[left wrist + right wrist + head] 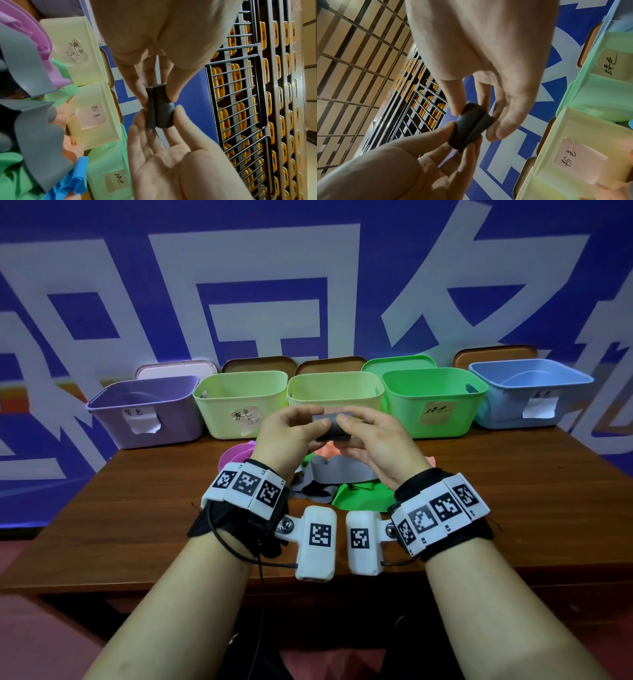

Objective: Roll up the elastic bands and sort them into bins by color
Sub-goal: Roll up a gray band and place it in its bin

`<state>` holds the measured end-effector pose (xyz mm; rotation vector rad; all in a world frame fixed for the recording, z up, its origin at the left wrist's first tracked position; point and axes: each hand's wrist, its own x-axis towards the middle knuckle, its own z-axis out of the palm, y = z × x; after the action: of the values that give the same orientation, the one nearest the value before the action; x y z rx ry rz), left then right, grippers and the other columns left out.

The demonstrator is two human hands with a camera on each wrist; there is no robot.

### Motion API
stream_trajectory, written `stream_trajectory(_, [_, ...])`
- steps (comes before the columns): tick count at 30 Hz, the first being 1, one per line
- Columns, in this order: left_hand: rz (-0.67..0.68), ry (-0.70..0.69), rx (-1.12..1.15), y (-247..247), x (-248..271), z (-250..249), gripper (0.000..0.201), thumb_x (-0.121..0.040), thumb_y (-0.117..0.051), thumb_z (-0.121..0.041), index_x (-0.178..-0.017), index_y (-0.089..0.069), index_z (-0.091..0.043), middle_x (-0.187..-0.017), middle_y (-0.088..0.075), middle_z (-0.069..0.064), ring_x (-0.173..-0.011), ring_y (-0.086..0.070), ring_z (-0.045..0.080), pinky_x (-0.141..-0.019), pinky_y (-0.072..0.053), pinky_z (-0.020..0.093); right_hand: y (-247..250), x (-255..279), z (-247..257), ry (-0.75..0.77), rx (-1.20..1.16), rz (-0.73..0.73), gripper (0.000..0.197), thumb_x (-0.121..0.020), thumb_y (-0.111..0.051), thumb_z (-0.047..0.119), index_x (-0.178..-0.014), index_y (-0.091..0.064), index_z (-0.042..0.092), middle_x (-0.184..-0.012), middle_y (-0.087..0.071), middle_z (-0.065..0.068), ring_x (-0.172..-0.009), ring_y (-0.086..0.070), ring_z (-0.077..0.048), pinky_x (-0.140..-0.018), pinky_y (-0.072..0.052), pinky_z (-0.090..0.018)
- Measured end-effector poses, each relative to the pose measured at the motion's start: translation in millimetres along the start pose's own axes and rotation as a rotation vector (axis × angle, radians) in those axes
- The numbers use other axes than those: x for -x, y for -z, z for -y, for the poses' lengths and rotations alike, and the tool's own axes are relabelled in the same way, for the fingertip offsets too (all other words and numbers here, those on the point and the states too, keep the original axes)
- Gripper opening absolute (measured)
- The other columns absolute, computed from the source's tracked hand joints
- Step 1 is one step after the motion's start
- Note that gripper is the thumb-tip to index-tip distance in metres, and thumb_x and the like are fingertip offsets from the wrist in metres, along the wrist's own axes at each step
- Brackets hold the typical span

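Pinching the rolled grey band (331, 427) between my left hand (291, 433) and right hand (373, 440); loose bands (342, 484) at six o'clock remain unsorted.

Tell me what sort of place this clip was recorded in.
Probably an indoor data-collection or work room: a wooden table against a blue printed banner, hand-labelled sorting bins, and wire racks holding orange items nearby.

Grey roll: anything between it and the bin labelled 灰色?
Nothing visible. Both the left hand and right hand pinch the rolled grey band in the air above the pile of loose bands. The 灰色 bin stands just beyond, to the left, with its top open.
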<state>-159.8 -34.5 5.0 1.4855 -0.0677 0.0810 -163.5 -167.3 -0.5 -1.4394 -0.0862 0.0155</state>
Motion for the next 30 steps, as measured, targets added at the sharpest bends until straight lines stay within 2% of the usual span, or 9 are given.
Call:
stream_trajectory(4, [-0.005,-0.009,-0.018,0,0,0,0.019,-0.085,-0.063,0.003,-0.090,-0.061,-0.015,-0.094,-0.059,0.010,-0.079,-0.062,0.019,-0.070,-0.053,0.021,-1,0,-1,0.019,0.015,-0.023,0.026,-0.092,-0.058,0.005,-0.116,-0.060,-0.004,-0.117,-0.058,-0.035,-0.102,-0.063,-0.045,-0.091,-0.052,-0.046])
stream_trajectory(7, [0.026,0.024,-0.009,1,-1,-1,0.017,-0.086,-0.061,0.004,-0.095,-0.060,-0.011,-0.087,-0.062,0.005,-0.078,-0.062,0.017,-0.071,-0.052,0.020,-2,1,0,0.031,0.012,-0.044,0.027,-0.091,-0.056,-0.001,-0.118,-0.058,-0.003,-0.110,-0.062,-0.030,-0.092,-0.062,-0.037,-0.094,-0.048,-0.049])
stream_trajectory(11, [0.064,0.059,-0.017,3,0,-5,0.017,-0.087,-0.061,0.003,-0.090,-0.058,-0.014,-0.090,-0.064,0.008,-0.079,-0.063,0.020,-0.067,-0.051,0.019,-2,2,2,0.038,0.029,-0.055,0.028,-0.091,-0.056,-0.003,-0.119,-0.058,-0.003,-0.113,-0.062,-0.028,-0.089,-0.062,-0.031,-0.087,-0.051,-0.040])
stream_trajectory(16, [0.055,0.025,-0.016,2,1,-10,0.019,-0.087,-0.061,0.004,-0.090,-0.058,-0.014,-0.093,-0.063,0.010,-0.076,-0.063,0.019,-0.061,-0.052,0.016,-3,3,6,0.068,0.034,-0.061,0.021,-0.090,-0.056,-0.003,-0.110,-0.061,0.004,-0.097,-0.064,-0.015,-0.081,-0.063,-0.024,-0.073,-0.050,-0.027])
stream_trajectory(19, [0.039,-0.005,-0.022,0,2,-12,0.023,-0.086,-0.061,0.007,-0.091,-0.058,-0.015,-0.096,-0.063,0.010,-0.080,-0.063,0.021,-0.070,-0.052,0.023,-2,5,9,0.075,0.013,-0.065,0.021,-0.090,-0.056,-0.004,-0.106,-0.060,0.008,-0.094,-0.063,-0.011,-0.080,-0.063,-0.022,-0.077,-0.052,-0.029])
stream_trajectory(22, [0.041,-0.016,-0.005,0,4,-15,0.025,-0.085,-0.061,0.009,-0.090,-0.059,-0.016,-0.095,-0.064,0.009,-0.084,-0.063,0.024,-0.076,-0.052,0.027,-1,6,12,0.059,-0.039,-0.047,0.031,-0.090,-0.057,-0.003,-0.120,-0.057,0.003,-0.102,-0.062,-0.015,-0.085,-0.064,-0.024,-0.085,-0.052,-0.032])
stream_trajectory(24, [0.049,-0.024,0.000,-1,5,-18,0.027,-0.083,-0.061,0.010,-0.090,-0.060,-0.016,-0.093,-0.064,0.009,-0.082,-0.062,0.024,-0.073,-0.052,0.025,0,8,16,0.040,-0.079,-0.035,0.035,-0.091,-0.058,0.001,-0.126,-0.053,0.002,-0.106,-0.062,-0.017,-0.084,-0.064,-0.023,-0.086,-0.052,-0.032])
stream_trajectory(28, [0.071,-0.047,-0.005,-3,11,-24,0.029,-0.082,-0.061,0.013,-0.089,-0.060,-0.015,-0.088,-0.063,0.009,-0.079,-0.060,0.023,-0.071,-0.051,0.023,0,14,22,0.042,-0.043,0.054,0.015,-0.093,-0.054,0.003,-0.107,-0.061,0.004,-0.096,-0.061,-0.015,-0.077,-0.060,-0.020,-0.075,-0.053,-0.023])
stream_trajectory(30, [0.073,-0.051,0.013,-4,13,-26,0.029,-0.082,-0.061,0.013,-0.090,-0.060,-0.015,-0.089,-0.063,0.009,-0.081,-0.060,0.022,-0.075,-0.051,0.024,1,14,23,0.063,-0.026,0.035,0.020,-0.093,-0.055,0.001,-0.112,-0.061,0.000,-0.097,-0.060,-0.017,-0.080,-0.060,-0.022,-0.082,-0.053,-0.029])
